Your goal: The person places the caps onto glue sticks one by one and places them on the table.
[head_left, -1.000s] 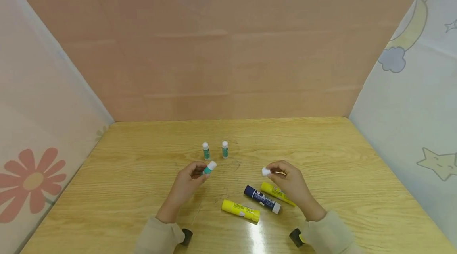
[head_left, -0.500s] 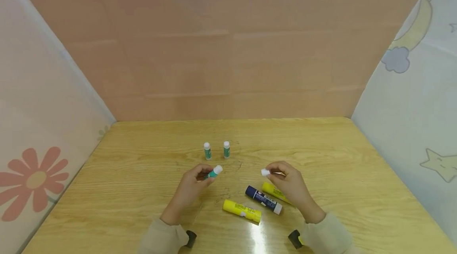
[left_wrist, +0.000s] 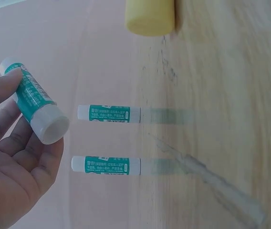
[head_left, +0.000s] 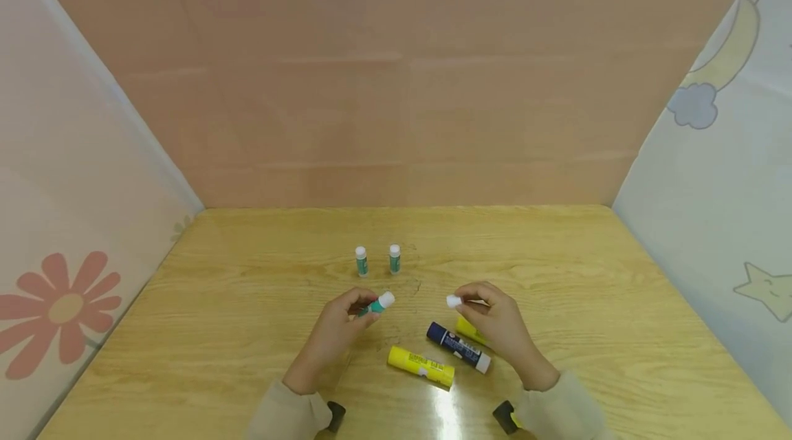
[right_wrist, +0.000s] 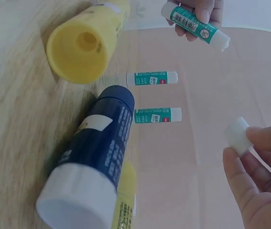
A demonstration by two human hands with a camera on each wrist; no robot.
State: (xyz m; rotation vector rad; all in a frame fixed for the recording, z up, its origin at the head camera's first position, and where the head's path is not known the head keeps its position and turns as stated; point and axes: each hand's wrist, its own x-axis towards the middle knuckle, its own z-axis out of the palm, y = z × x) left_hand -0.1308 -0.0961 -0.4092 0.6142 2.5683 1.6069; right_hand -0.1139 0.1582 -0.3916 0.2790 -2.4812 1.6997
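My left hand (head_left: 334,330) grips a small green and white glue stick (head_left: 376,305) between thumb and fingers, held at a tilt above the table. Its cap is off, and uneven white glue shows at the bare end in the right wrist view. The thumb and fingertips of my right hand (head_left: 504,326) pinch a small white cap (right_wrist: 239,136). A gap separates the cap from the glue stick. Beyond the hands, two matching glue sticks stand upright with their caps on, one on the left (head_left: 361,262) and one on the right (head_left: 394,260).
Nearer me lie a big yellow glue stick (head_left: 421,366) and a navy one with a white end (head_left: 458,347). A second big yellow glue stick (head_left: 471,331) is partly hidden by my right hand. Walls enclose the wooden table (head_left: 247,240) at the back and sides.
My left hand has moved right with the glue stick, which now leans lower toward the right. The right hand has shifted slightly left with the cap, narrowing the gap between them.
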